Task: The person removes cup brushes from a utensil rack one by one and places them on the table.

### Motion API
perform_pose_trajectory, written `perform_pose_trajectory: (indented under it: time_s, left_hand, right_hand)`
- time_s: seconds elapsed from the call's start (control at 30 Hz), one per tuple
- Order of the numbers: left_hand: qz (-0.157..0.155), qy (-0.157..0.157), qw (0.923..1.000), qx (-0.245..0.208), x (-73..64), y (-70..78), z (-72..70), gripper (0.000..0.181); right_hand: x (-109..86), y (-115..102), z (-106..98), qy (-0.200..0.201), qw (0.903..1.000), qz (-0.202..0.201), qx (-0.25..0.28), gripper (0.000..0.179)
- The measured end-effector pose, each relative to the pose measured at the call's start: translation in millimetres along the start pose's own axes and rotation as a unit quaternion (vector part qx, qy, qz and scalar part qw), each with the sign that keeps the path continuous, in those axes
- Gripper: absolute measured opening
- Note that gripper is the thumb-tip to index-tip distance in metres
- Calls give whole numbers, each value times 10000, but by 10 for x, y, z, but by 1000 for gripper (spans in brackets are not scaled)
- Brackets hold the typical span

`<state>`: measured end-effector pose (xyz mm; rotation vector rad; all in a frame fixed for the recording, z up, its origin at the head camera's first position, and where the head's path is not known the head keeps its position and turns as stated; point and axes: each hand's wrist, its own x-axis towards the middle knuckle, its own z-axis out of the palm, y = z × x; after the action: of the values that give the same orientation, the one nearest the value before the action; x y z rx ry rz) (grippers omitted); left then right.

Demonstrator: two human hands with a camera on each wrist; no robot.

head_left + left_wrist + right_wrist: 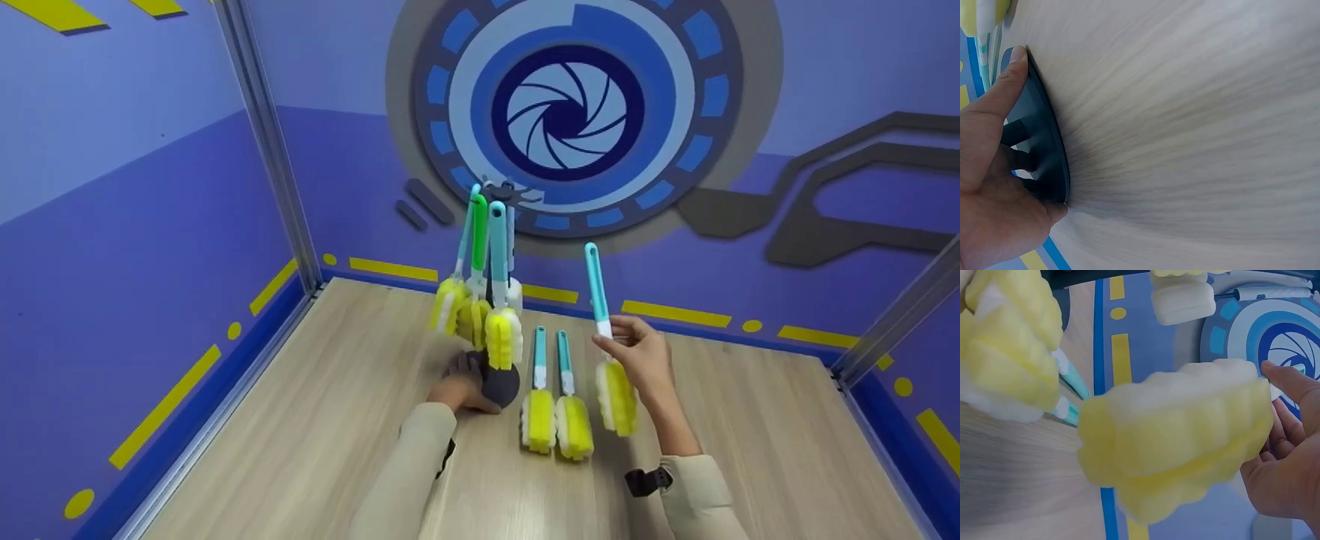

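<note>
My right hand (637, 352) pinches a sponge bottle brush (616, 397) low on its turquoise and white handle, head hanging down above the table. The right wrist view has its yellow and white sponge head (1179, 439) large in the middle. On the left, my left hand (461, 384) grips the round dark base (500, 384) of a stand, thumb and a finger at the rim in the left wrist view (1044, 135). From the stand's dark hooked top (504, 193) hang several brushes, among them a green-handled brush (478, 232) and a turquoise-handled brush (498, 255).
Two more sponge brushes, a left brush (539, 416) and a right brush (574, 424), lie side by side on the wooden table (315, 420) between my hands. A blue patterned wall (345, 180) rises behind, with metal posts (262, 135) at the corners.
</note>
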<state>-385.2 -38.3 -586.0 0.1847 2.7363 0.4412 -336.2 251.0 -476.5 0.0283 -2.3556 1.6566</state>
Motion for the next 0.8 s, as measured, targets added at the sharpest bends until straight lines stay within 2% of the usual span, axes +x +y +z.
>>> perform_pose_trajectory:
  time_s: [0.1,0.17,0.23,0.43,0.8]
  left_hand:
    - [20,-15,10000,-8,-80,20,-46,120]
    - [13,-51,10000,-40,-187,58,-115,118]
    - [40,-32,10000,-30,-208,57,-123,118]
    - [129,60,9999,-55,-215,53,-119,115]
    - [138,-42,9999,41,-230,60,-137,113]
  right_hand:
    - [-19,45,11,0,9999,145,70,39]
    - [-28,66,11,-2,9996,269,96,37]
    - [-33,84,12,-7,9992,400,93,36]
    - [-41,124,-2,32,9978,656,66,36]
    - [-43,214,-61,-91,9947,1012,186,37]
